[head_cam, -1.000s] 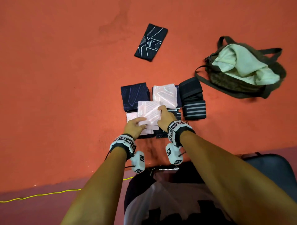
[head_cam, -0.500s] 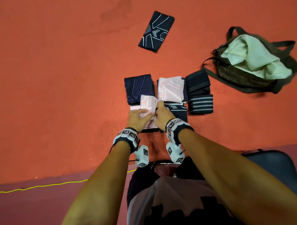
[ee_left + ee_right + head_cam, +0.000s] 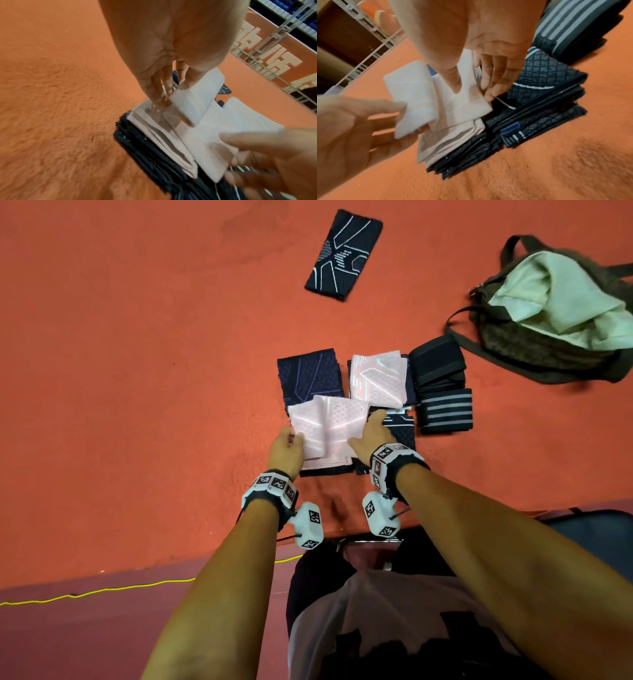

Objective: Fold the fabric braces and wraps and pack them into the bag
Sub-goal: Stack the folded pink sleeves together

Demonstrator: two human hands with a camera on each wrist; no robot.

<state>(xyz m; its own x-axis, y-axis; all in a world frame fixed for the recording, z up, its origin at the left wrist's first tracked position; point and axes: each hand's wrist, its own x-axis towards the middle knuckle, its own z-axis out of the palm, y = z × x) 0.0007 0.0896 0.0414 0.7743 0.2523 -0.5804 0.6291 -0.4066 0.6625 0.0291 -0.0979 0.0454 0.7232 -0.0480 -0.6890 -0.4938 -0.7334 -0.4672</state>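
Orange carpeted floor point(image 3: 137, 371) fills the scene, with a yellow cord point(image 3: 102, 590) lying along its near edge. Nearest the person, a pale pink folded knit brace point(image 3: 329, 429) is held on top of a stack of dark navy folded braces point(image 3: 530, 121). The left hand point(image 3: 286, 448) pinches the pink brace's left flap between thumb and fingers, while the right hand point(image 3: 371, 433) grips its right edge, thumb on top and fingers at the side. Compared with half a second ago, the pink brace is spread wider, and the hands are set further apart. Just behind this brace lie a navy folded brace with purple lines point(image 3: 310, 374) and a second pink folded brace point(image 3: 380, 378); to its right rests a black wrap with grey stripes point(image 3: 445, 410). Further behind, a flat black sleeve with white line pattern point(image 3: 344, 254) lies alone. Far right of it sits an open olive fabric bag point(image 3: 534, 350), pale green cloth point(image 3: 555, 299) showing inside. No writing can be read.
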